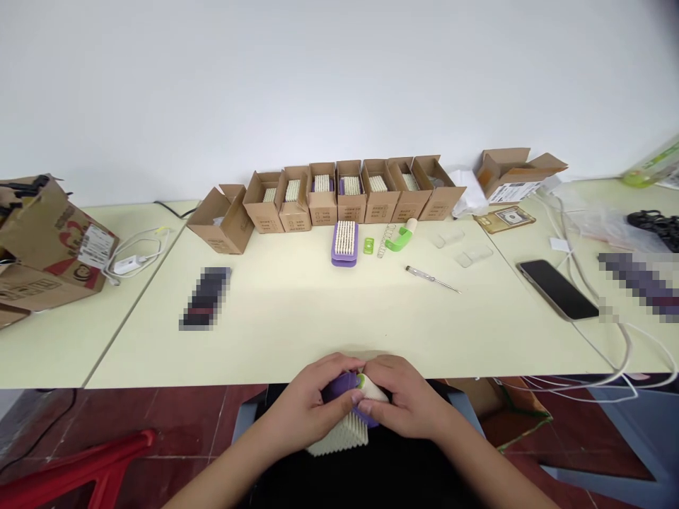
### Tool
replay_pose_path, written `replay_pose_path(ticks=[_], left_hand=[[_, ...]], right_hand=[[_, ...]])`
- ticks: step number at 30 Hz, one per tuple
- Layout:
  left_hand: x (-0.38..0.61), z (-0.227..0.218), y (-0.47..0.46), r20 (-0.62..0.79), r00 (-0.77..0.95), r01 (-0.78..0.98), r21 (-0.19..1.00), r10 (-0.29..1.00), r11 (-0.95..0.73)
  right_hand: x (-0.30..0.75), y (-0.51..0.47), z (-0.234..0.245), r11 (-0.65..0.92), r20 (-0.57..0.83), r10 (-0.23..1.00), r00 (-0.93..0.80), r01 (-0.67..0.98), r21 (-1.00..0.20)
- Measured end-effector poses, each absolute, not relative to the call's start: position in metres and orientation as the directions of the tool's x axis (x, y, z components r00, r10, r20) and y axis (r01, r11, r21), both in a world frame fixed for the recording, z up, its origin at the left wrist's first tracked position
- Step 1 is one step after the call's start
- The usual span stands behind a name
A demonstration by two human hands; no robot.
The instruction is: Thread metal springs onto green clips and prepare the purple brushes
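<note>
At the table's front edge, above the lap, both hands are wrapped round a purple brush with cream bristles pointing down. My left hand grips its left side, thumb on top. My right hand closes over a cream, rounded part with a bit of green at its end. The two thumbs meet at the middle, and the fingers hide much of the brush. Farther back lies another purple brush, bristles up. Beside it are a small green piece, a coil spring and a green and cream handle.
Small cardboard boxes holding bristled pieces line the wall. A screwdriver and clear plastic pieces lie at centre right. Farther right are a phone and white cables. A large carton stands at left.
</note>
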State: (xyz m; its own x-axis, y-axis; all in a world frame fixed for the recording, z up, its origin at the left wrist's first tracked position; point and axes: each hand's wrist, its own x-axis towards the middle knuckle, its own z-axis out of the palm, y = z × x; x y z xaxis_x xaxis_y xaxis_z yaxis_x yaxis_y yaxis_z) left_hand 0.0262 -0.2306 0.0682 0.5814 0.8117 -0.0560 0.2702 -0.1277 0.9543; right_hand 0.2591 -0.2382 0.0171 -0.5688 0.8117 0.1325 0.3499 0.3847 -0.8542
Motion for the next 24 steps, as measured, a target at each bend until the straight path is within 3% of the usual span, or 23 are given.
replay_pose_path(ticks=[4, 9, 24], left_hand=[[0.038, 0.064, -0.234, -0.106, 0.529, 0.244, 0.969, 0.842, -0.031], [0.050, 0.065, -0.236, -0.303, 0.526, 0.233, 0.950, 0.795, 0.209], [0.035, 0.058, -0.215, -0.352, 0.678, 0.319, 0.932, 0.645, 0.173]], right_hand=[[0.273, -0.231, 0.025, 0.425, 0.123, 0.804, -0.582, 0.417, -0.803], [0.286, -0.225, 0.034, 0.417, 0.058, 0.759, -0.649, 0.416, -0.808], [0.278, -0.235, 0.037, 0.171, -0.209, 0.764, -0.610, 0.504, -0.846]])
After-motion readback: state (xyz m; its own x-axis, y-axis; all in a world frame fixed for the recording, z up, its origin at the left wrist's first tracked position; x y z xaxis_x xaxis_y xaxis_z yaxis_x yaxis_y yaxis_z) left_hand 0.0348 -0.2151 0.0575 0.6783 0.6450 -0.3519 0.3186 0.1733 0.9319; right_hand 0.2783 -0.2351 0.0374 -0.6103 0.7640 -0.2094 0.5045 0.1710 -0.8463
